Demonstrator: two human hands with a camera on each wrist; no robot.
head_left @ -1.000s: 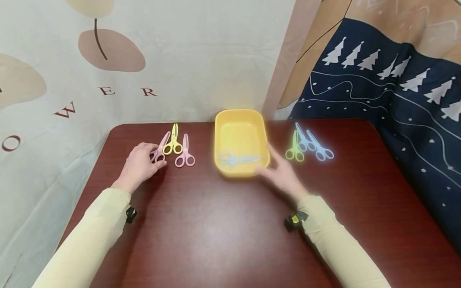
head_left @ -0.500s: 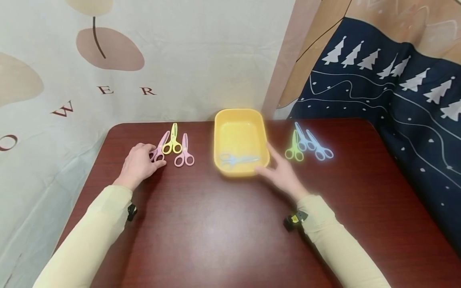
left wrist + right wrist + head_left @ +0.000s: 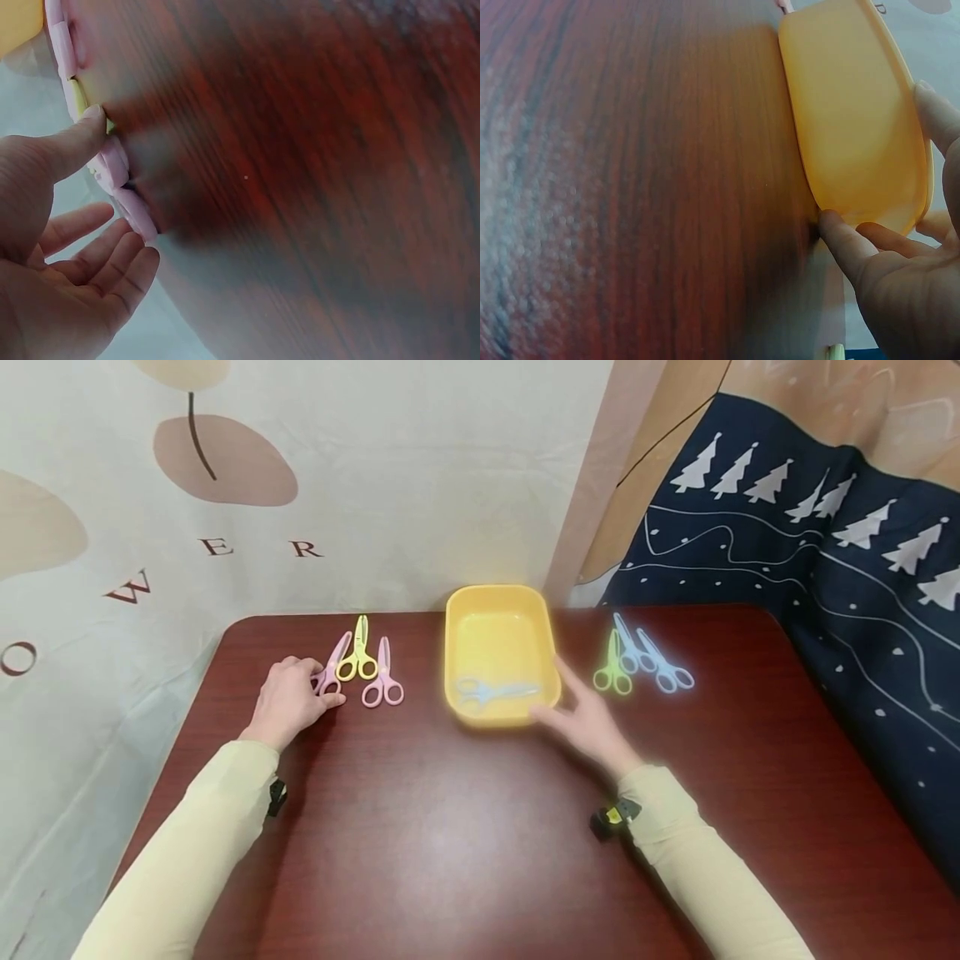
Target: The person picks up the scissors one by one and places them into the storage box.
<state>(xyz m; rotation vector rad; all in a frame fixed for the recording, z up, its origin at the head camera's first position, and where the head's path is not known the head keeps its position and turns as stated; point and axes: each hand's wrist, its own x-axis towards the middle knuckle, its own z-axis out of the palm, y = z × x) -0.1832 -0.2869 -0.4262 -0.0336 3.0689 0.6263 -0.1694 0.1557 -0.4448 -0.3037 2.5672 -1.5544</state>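
Note:
At the left of the table, my left hand (image 3: 287,702) is beside pink scissors (image 3: 330,670), its thumb and fingers apart around their handles. In the left wrist view its thumb (image 3: 86,135) and fingers stand spread near the scissors' edges; whether they touch is unclear. Yellow scissors (image 3: 361,652) and a second pink pair (image 3: 383,677) lie just right of them. My right hand (image 3: 588,722) rests against the near right corner of a yellow tray (image 3: 498,720), fingers extended along its wall. Pale blue scissors (image 3: 495,693) lie inside the tray.
Green scissors (image 3: 613,668) and two light blue scissors (image 3: 630,647) lie right of the tray. All stand near the far edge of the dark red wooden table (image 3: 450,843). A printed cloth (image 3: 420,485) hangs behind it.
The head view has shifted slightly. Both hands, the tray and the scissors keep their places.

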